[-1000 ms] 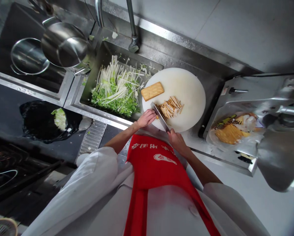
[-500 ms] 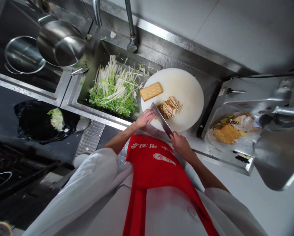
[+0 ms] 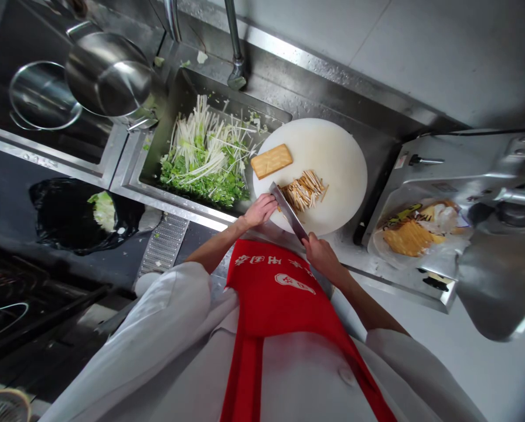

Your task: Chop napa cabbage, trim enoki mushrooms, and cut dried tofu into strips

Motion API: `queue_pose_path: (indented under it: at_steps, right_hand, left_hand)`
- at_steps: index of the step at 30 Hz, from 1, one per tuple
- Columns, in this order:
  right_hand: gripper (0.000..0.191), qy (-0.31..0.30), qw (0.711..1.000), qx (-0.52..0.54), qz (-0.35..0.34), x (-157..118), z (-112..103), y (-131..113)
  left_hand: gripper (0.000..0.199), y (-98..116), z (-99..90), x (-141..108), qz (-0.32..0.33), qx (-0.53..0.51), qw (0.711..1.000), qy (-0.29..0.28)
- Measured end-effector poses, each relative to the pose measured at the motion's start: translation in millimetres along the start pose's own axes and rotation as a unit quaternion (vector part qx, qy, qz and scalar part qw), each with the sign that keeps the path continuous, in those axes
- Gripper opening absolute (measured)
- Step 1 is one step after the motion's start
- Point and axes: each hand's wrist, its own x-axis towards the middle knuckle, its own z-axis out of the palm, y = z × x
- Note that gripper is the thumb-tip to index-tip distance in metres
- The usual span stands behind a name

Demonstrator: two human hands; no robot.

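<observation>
My right hand [image 3: 321, 255] is closed around the handle of a cleaver [image 3: 292, 218], whose blade slants up and left across a round white cutting board [image 3: 344, 146]. Close against the blade's left side, my left hand [image 3: 261, 210] presses bent fingers on a piece of dried tofu, mostly hidden under the fingertips and blade. Thin dried tofu strips [image 3: 306, 190], brown-edged and pale inside, lie heaped along the blade's right side. Above my left hand, a whole block of dried tofu [image 3: 271, 161] rests flat near the board's left edge.
The board lies over the sink [image 3: 154, 170], where cut celery-like greens [image 3: 207, 158] are piled at left. A faucet [image 3: 237, 73] reaches down behind. At right stands a clear bag of dried tofu [image 3: 407, 237]; at left are a steel pot [image 3: 108, 76] and a black bag [image 3: 55, 211].
The view has shifted very slightly. Both hands, the cleaver and the tofu keep nearly the same places on the board.
</observation>
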Motion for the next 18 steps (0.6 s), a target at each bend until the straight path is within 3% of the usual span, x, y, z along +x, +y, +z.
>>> queue_pose_path:
  at_steps: [10, 18]
  right_hand:
    - [0.030, -0.014, 1.000, -0.021, 0.014, 19.0, 2.6, -10.6]
    - [0.033, 0.034, 0.999, 0.011, -0.007, 22.1, -6.6, 21.6]
  left_hand:
    - [0.030, 4.4, 0.4, 2.0, -0.024, -0.003, 1.000, -0.006]
    - [0.027, 18.7, -9.3, 12.1, 0.001, 0.004, 1.000, 0.004]
